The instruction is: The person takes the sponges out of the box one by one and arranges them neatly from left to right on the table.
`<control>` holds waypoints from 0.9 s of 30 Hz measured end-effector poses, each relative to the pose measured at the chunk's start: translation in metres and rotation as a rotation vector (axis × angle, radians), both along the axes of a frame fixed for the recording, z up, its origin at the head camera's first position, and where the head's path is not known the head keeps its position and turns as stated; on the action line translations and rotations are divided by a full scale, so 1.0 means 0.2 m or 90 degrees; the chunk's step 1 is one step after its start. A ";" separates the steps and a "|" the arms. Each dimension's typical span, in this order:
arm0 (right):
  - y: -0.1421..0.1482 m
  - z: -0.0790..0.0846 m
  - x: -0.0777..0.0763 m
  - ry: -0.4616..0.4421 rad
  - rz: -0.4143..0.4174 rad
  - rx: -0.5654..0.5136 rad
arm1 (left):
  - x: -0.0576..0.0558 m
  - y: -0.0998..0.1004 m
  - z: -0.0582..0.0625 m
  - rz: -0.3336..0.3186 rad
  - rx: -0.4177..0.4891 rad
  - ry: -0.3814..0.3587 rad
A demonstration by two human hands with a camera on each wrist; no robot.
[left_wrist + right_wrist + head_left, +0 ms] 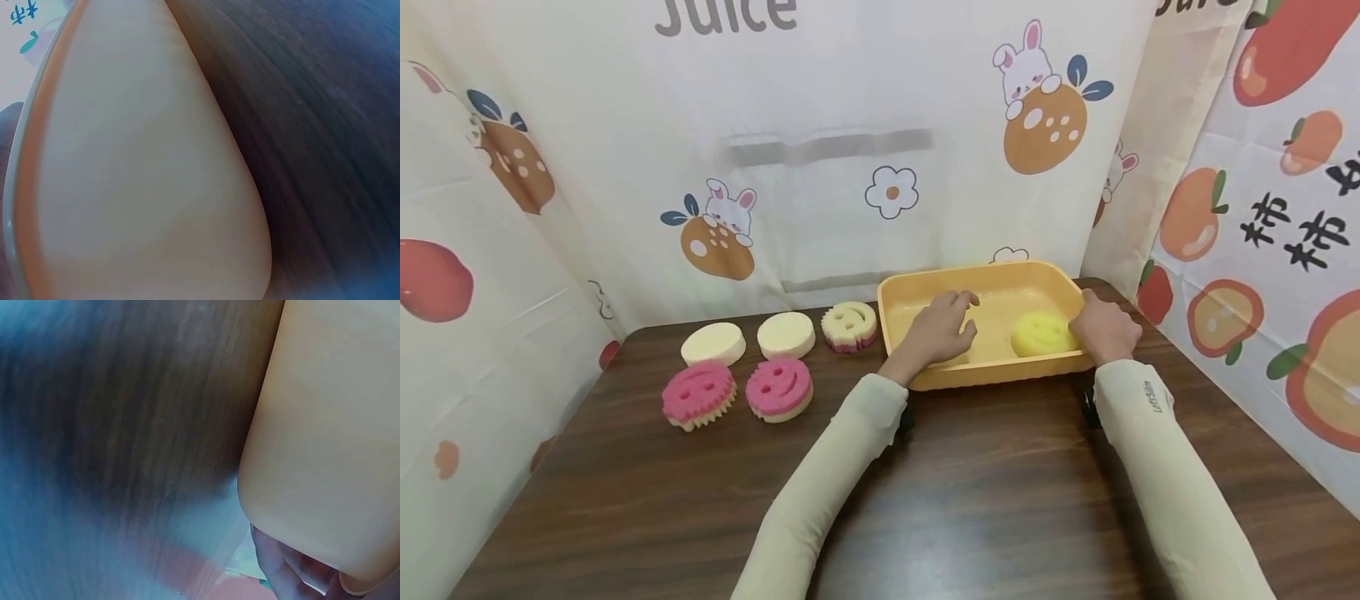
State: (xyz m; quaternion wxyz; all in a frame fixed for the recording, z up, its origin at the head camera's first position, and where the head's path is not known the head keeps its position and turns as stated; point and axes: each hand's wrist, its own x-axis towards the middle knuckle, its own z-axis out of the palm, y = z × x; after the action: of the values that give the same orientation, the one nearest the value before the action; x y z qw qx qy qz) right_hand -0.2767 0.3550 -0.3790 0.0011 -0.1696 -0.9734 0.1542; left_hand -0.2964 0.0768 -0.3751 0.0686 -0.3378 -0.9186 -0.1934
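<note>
A yellow-orange rectangular tray (pixel 992 376) stands at the back right of the table, a yellow smiley sponge (pixel 1039 333) lying inside near its front right corner. My right hand (pixel 1107 327) grips the tray's right end. In the right wrist view, its fingers (pixel 275 562) curl under the tray's rim. My left hand (pixel 938 329) reaches over the tray's front left edge, thumb and fingers spread apart with nothing between them. Only the tray's outer wall (pixel 144 156) and the table fill most of the left wrist view.
Left of the tray lie a cream-topped smiley sponge (pixel 849 326), two cream discs (pixel 786 335), and two pink-topped smiley sponges (pixel 780 389). Printed curtains (pixel 827 200) rise behind and beside the dark wooden table (pixel 985 500).
</note>
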 end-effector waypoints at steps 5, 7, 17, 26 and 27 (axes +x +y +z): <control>0.00 -0.01 0.00 0.000 0.001 0.001 | 0.00 0.04 -0.01 0.004 0.005 -0.003; 0.00 -0.01 0.00 0.001 0.000 0.002 | 0.00 0.06 -0.01 0.006 0.006 -0.006; -0.01 -0.01 0.01 0.001 -0.005 -0.004 | 0.01 0.12 -0.05 0.014 -0.011 -0.029; -0.01 0.00 0.01 0.005 -0.014 0.001 | 0.00 0.17 -0.07 0.004 -0.008 -0.035; -0.01 0.00 0.02 0.009 -0.013 0.002 | 0.00 0.18 -0.07 0.004 -0.009 -0.035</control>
State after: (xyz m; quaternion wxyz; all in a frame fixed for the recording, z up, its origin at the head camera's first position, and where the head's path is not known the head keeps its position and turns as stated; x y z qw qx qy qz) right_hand -0.2734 0.3530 -0.3788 0.0096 -0.1783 -0.9718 0.1537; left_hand -0.2965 0.1131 -0.3888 0.0417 -0.3298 -0.9225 -0.1960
